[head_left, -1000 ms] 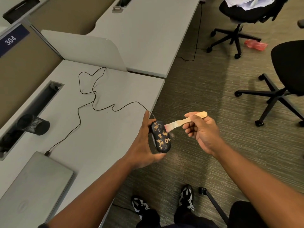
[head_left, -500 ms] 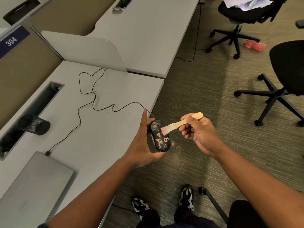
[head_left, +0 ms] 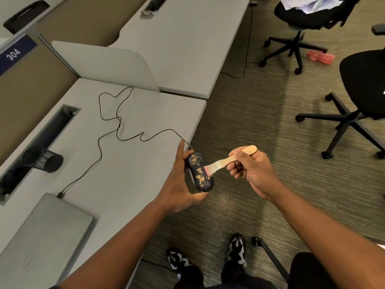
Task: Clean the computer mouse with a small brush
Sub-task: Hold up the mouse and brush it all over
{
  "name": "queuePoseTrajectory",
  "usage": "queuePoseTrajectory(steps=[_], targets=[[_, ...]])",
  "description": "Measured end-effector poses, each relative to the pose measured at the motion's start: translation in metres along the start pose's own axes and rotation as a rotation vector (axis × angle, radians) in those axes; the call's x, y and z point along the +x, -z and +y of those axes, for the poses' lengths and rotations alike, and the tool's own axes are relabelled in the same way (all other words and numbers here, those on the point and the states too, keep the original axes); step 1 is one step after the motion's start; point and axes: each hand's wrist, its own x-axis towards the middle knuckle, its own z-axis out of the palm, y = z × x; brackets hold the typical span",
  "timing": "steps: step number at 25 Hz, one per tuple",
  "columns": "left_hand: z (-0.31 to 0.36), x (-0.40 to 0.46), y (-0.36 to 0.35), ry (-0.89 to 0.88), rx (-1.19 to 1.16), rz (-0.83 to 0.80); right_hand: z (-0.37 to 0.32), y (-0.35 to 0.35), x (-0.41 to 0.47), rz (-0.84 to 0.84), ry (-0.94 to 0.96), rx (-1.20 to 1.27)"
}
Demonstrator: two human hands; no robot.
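Carpeted office floor (head_left: 260, 126) fills the right side of the view, with two black swivel chairs (head_left: 362, 97) standing on it, and a grey tabletop (head_left: 129, 176) takes up the left. On the tabletop lie a closed laptop (head_left: 41, 232) near the front edge, a mesh pen cup (head_left: 42, 158) tipped on its side by the cable slot, and a thin black cable (head_left: 116, 130) that loops across and runs to the mouse.

The left hand (head_left: 179, 184) holds the computer mouse (head_left: 200, 172) in the air just past the tabletop's edge, over the carpet, with fingers and thumb wrapped round its sides and its top turned toward the brush. Tan crumbs are stuck in patches along that dark top. The right hand (head_left: 253, 170) has its fingers pinched on the wooden handle of the small brush (head_left: 227, 162), whose bristles touch the middle of the mouse.

To do this step well, short strokes should probably run away from the left hand toward the mouse's free edge, so the crumbs drop to the floor rather than into the palm or onto the tabletop. Light pressure ought to keep the bristles from splaying. Tilting the mouse a little downward would likely help loosened bits fall clear, and the patches near the cable end and the lower end look untouched so far.
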Motion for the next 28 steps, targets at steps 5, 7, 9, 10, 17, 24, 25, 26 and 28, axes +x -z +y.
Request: queuePoseTrajectory(steps=[5, 7, 9, 10, 17, 24, 25, 26, 28], targets=[[-0.001, 0.003, 0.0, 0.0, -0.002, 0.0, -0.003, 0.008, -0.001, 0.052, 0.01, 0.013], [-0.001, 0.005, 0.0, 0.0, -0.009, -0.002, -0.004, 0.005, -0.004, 0.015, -0.005, 0.045], [-0.001, 0.006, -0.001, 0.0, -0.014, 0.0, -0.003, 0.002, -0.004, -0.016, -0.019, 0.051], [-0.001, 0.007, -0.001, 0.002, -0.014, 0.001, -0.003, 0.002, -0.004, -0.014, -0.023, 0.046], [-0.003, 0.009, 0.0, 0.007, -0.013, -0.001, -0.002, 0.008, -0.003, 0.007, 0.003, 0.061], [-0.004, 0.012, 0.001, 0.013, -0.02, 0.019, -0.001, 0.01, 0.0, 0.057, 0.023, 0.039], [-0.004, 0.012, 0.0, 0.01, -0.02, 0.02, -0.001, 0.009, -0.001, 0.037, 0.024, 0.056], [-0.004, 0.012, 0.0, 0.006, -0.02, 0.022, -0.002, 0.007, -0.002, 0.007, 0.019, 0.071], [-0.004, 0.012, -0.001, 0.004, -0.022, 0.029, -0.001, 0.003, -0.003, -0.033, 0.008, 0.073]])
